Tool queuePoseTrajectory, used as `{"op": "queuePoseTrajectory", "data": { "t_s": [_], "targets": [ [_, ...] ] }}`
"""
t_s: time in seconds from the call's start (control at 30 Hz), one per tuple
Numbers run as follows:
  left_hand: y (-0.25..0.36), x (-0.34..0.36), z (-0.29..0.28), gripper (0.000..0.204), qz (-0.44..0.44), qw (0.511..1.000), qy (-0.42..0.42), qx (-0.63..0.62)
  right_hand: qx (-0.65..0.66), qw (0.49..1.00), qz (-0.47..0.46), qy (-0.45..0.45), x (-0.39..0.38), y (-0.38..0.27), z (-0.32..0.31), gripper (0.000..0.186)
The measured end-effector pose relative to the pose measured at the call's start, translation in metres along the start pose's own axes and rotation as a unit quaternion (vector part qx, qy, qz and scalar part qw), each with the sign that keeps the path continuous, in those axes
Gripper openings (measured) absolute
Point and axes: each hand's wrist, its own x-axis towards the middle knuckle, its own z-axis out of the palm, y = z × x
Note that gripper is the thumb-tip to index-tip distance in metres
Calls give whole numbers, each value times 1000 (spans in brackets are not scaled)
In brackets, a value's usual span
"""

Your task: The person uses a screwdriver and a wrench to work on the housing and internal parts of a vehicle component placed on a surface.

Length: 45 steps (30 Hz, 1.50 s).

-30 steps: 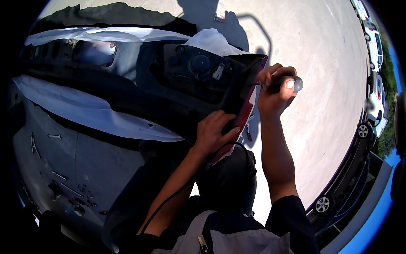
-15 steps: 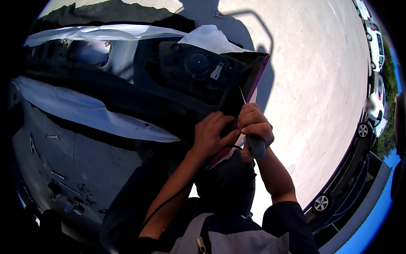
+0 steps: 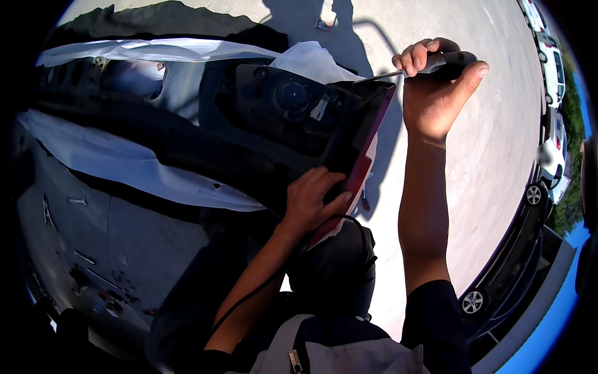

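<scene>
A long dark panel [image 3: 205, 140], hollow with a black recessed unit [image 3: 291, 95] near its right end, lies across the view. Its right side has a red edge strip [image 3: 359, 176]. At the panel's near right corner, my left hand [image 3: 311, 196] grips the edge, fingers bent and thumb by the red strip. My right hand [image 3: 431, 103] is raised beyond the far right corner, wrapped round a screwdriver [image 3: 450, 64] with a thick dark handle and thin metal shaft. Its shaft points left, and the tip reaches that far corner; whether it touches cannot be made out.
White cloth [image 3: 149, 168] shows along both sides of the panel. Wrenches [image 3: 77, 201] and small parts lie on the ground at lower left. A dark cable [image 3: 249, 298] runs beside my left forearm. Parked cars [image 3: 498, 283] stand far right.
My right hand has moved away from beside my left hand to the panel's far right corner, taking the screwdriver along. The shaft now points left. My left hand has stayed put.
</scene>
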Motion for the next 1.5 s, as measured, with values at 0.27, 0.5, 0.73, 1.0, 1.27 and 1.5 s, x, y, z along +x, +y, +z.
{"op": "queuePoseTrajectory", "data": {
  "t_s": [0.27,0.5,0.73,1.0,1.27,1.5],
  "targets": [
    [-1,-4,-3,34,-14,1000,8,-1,-283,935,120,-177,72,5,29,61],
    [-1,-4,-3,33,-20,1000,12,-2,-494,825,113,-250,91,-12,35,52],
    [-2,-6,-1,31,-15,1000,14,22,-699,508,73,-498,56,7,-10,30],
    [-3,-6,1,32,-7,1000,22,7,-815,476,-22,-329,99,-15,-28,37],
    [-3,-13,3,31,-48,999,24,10,-818,265,5,-511,41,-15,10,33],
    [-2,-5,12,30,-41,999,26,7,-907,252,-30,-335,81,-11,8,28]
  ]
}}
